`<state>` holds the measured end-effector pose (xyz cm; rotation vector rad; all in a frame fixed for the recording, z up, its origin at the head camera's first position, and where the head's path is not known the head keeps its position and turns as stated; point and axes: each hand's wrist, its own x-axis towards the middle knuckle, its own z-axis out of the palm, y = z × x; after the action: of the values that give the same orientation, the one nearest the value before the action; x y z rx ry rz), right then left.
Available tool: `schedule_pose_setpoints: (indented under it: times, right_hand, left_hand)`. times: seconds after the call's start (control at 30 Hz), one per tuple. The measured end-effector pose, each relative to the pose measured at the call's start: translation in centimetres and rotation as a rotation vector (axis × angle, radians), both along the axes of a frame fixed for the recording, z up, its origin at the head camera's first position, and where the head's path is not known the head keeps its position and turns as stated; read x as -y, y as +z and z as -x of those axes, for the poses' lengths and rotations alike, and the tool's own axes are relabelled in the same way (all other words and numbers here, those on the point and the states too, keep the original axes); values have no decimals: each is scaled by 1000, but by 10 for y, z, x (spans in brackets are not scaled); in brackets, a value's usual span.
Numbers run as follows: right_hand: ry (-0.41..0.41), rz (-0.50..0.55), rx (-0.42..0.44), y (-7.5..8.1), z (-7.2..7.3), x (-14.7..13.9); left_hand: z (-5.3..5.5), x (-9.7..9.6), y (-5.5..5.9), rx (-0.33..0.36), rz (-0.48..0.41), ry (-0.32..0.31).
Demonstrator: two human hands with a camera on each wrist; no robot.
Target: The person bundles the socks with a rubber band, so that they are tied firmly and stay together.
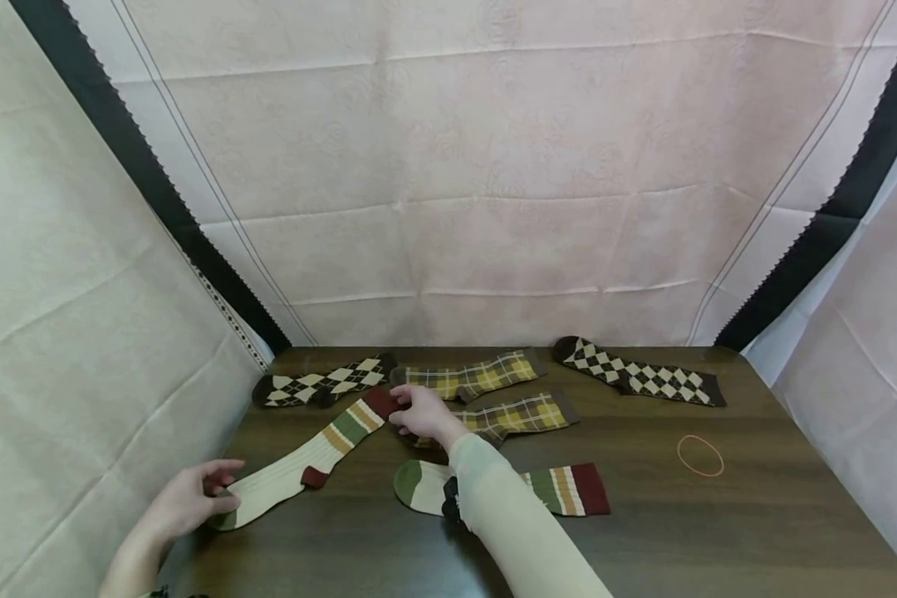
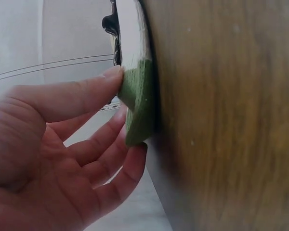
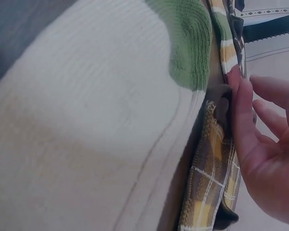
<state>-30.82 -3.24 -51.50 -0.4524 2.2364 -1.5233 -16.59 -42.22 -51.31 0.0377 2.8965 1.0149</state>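
Note:
A cream sock (image 1: 280, 477) with a green toe, maroon heel and cuff, and green and tan stripes lies slantwise on the left of the table. My left hand (image 1: 187, 500) holds its toe; in the left wrist view the thumb meets the green toe (image 2: 140, 103) with the fingers around its edge. At the other end, my right hand (image 1: 428, 413) holds the maroon cuff (image 1: 379, 403) at its fingertips; its grip is partly hidden. Under the right forearm lies a matching cream sock (image 1: 561, 488). Beside the right hand are two yellow-brown plaid socks, a nearer one (image 1: 526, 418) and a farther one (image 1: 486, 376).
Along the back of the wooden table (image 1: 643, 540) lie black-and-cream argyle socks, one group at the left (image 1: 325, 384) and another at the right (image 1: 643, 374). A thin elastic loop (image 1: 700, 456) rests on the right side. Pale cloth walls (image 1: 493, 183) surround the table.

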Motion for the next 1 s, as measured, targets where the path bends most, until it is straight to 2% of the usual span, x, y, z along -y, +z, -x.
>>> schedule_pose_setpoints:
  times: [0.23,0.47,0.63,0.8,1.0]
  right_hand:
    - [-26,8,7,-2,-1,2]
    - [-48,90,83,-3,-2,7]
    - [-84,80,119,-6,-1,13]
    - [-122,45,112,-7,-5,18]
    - [-161,66,108,-11,-9,22]
  left_hand:
    - [-3,3,-3,10,-21,-12]
    - [-6,7,-3,13,-50,-6]
    - [-5,6,-4,23,-57,4]
    - [-4,6,-4,30,-52,15]
    - [-5,8,-5,29,-33,26]
